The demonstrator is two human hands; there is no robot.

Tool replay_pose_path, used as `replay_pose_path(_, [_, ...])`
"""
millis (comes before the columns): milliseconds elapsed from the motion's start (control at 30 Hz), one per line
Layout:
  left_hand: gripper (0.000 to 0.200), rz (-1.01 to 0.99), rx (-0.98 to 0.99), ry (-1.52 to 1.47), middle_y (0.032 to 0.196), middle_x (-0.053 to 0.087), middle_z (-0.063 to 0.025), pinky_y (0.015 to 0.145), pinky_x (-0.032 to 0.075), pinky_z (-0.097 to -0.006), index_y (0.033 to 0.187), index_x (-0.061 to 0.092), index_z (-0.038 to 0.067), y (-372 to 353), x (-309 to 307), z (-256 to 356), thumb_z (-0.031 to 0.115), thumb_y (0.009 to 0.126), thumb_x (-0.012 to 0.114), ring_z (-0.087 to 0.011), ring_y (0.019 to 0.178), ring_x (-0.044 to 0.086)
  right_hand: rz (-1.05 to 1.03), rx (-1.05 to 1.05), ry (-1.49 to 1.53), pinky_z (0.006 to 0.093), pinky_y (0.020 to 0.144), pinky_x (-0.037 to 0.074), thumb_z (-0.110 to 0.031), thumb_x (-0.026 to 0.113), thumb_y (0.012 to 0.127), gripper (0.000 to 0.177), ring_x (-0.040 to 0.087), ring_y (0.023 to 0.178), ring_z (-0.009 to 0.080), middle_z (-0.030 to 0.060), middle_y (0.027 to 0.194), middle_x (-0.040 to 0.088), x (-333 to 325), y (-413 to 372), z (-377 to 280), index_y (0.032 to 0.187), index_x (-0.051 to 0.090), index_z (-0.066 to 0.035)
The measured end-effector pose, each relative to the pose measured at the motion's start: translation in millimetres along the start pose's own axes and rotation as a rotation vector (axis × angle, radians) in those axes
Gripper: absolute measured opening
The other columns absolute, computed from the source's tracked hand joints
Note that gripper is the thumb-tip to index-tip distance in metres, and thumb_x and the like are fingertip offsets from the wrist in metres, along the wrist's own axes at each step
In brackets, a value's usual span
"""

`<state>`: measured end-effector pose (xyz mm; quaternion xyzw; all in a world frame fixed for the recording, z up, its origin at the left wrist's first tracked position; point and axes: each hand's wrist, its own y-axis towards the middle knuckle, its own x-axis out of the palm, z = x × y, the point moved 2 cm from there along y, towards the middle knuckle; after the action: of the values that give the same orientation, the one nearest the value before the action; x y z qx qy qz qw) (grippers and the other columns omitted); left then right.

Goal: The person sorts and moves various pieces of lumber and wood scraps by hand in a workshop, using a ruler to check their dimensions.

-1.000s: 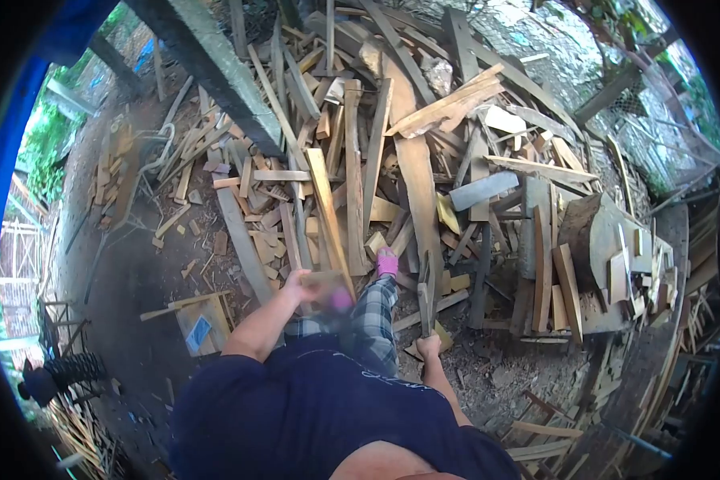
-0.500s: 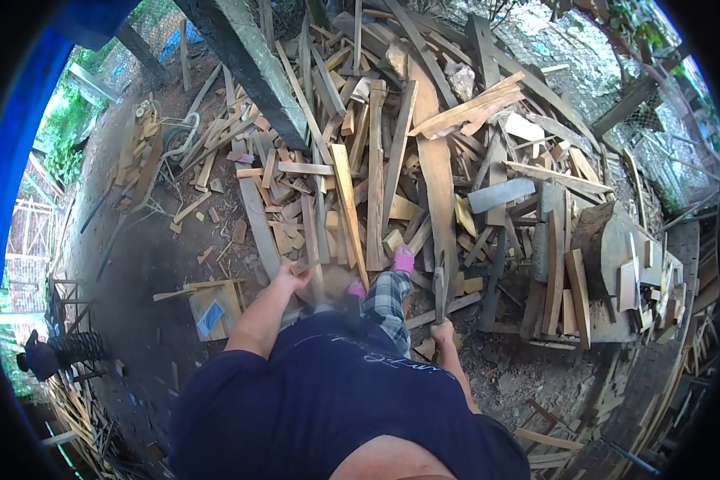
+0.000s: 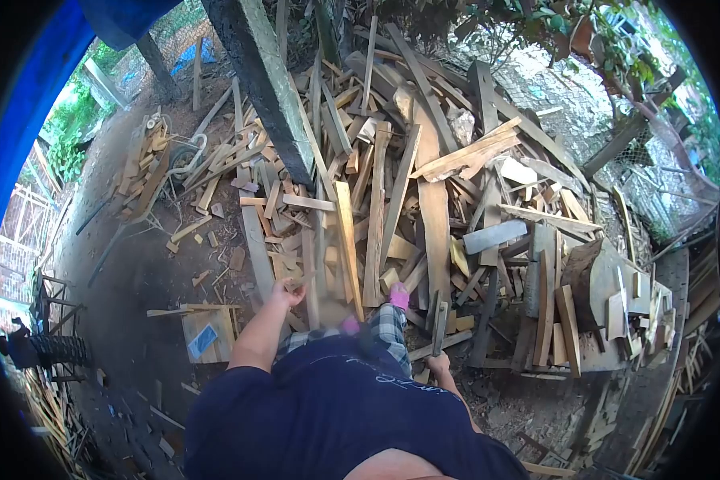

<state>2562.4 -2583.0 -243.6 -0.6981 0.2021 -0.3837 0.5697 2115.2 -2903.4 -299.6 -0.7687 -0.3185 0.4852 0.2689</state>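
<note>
My left hand (image 3: 290, 294) is closed round a small piece of wood (image 3: 301, 282) near the lower left edge of the wood pile (image 3: 384, 184). On the right, my right hand (image 3: 438, 365) grips the lower end of a narrow upright tool (image 3: 440, 330), perhaps a machete. Between the hands, a pink-covered foot (image 3: 399, 296) rests at the foot of the pile. Long planks, one of them yellowish (image 3: 346, 244), lean away from me among many short offcuts.
A wheelbarrow (image 3: 150, 172) loaded with wood stands at the left. Nearer is a board with a blue-and-white packet (image 3: 203, 341). A dark post (image 3: 268, 88) slants over the pile. At right, a large wood block (image 3: 592, 264) has planks against it.
The view has tilted up, so the pile sits lower in the picture. My left hand has turned slightly with the wood piece; my right hand still holds the tool.
</note>
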Motion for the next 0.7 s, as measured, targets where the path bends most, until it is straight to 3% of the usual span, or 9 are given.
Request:
replay_pose_path(67, [0.039, 0.003, -0.005, 0.008, 0.103, 0.056, -0.0175, 0.075, 0.053, -0.0412, 0.114, 0.046, -0.003, -0.4, -5.0, -0.4, 0.022, 0.084, 0.053, -0.0327, 0.086, 0.06, -0.046, 0.005, -0.01, 0.0402, 0.086, 0.048, -0.018, 0.063, 0.072, 0.04, 0.061, 0.101, 0.0338, 0.0214, 0.102, 0.064, 4.3, 3.4, 8.3, 0.108, 0.061, -0.003])
replay_pose_path(133, [0.04, 0.015, 0.011, 0.064, 0.102, 0.057, -0.0168, 0.074, 0.052, -0.0412, 0.113, 0.048, -0.001, 3.8, -13.3, -1.0, 0.026, 0.084, 0.052, -0.0312, 0.084, 0.06, 0.114, -0.145, -0.092, 0.0332, 0.061, 0.05, -0.015, 0.069, 0.067, 0.02, 0.065, 0.064, 0.0202, 0.01, 0.068, 0.066, 12.3, 11.6, 26.5, 0.082, 0.065, -0.003])
replay_pose_path(267, [0.041, 0.051, -0.046, 0.058, 0.099, 0.059, -0.0155, 0.074, 0.052, -0.0411, 0.113, 0.049, 0.0, 22.4, -33.2, -1.1, 0.03, 0.084, 0.053, -0.0299, 0.083, 0.06, 0.095, -0.105, -0.091, 0.0332, 0.06, 0.05, -0.017, 0.068, 0.068, 0.019, 0.065, 0.063, 0.0197, 0.0099, 0.068, 0.066, 2.0, -7.6, 24.1, 0.08, 0.066, -0.002])
replay_pose_path(367, [0.042, 0.072, -0.059, 0.07, 0.098, 0.06, -0.0145, 0.074, 0.052, -0.0398, 0.114, 0.05, 0.001, 40.6, -50.0, 1.7, 0.03, 0.083, 0.053, -0.0291, 0.085, 0.061, -0.103, -0.01, -0.139, 0.0341, 0.064, 0.051, -0.024, 0.068, 0.069, 0.026, 0.067, 0.068, 0.0221, 0.0121, 0.071, 0.067, -25.6, -56.6, -15.5, 0.079, 0.066, -0.001])
replay_pose_path(500, [0.041, 0.129, -0.139, 0.024, 0.095, 0.062, -0.0148, 0.073, 0.053, -0.0406, 0.111, 0.052, 0.001, 53.0, -63.0, 3.2, 0.032, 0.084, 0.05, -0.0299, 0.085, 0.063, -0.079, -0.026, -0.15, 0.0342, 0.062, 0.051, -0.022, 0.067, 0.071, 0.026, 0.067, 0.066, 0.0223, 0.0112, 0.07, 0.067, -40.4, -91.0, -26.6, 0.086, 0.066, 0.0])
replay_pose_path(700, [0.037, 0.147, -0.136, 0.012, 0.088, 0.063, -0.0139, 0.068, 0.055, -0.0424, 0.104, 0.055, 0.0, 54.2, -62.0, 9.3, 0.031, 0.086, 0.046, -0.0301, 0.074, 0.064, -0.201, 0.125, -0.1, 0.0354, 0.068, 0.051, -0.022, 0.065, 0.073, 0.027, 0.067, 0.076, 0.0252, 0.0145, 0.077, 0.068, -26.4, -81.2, 23.8, 0.089, 0.066, 0.0])
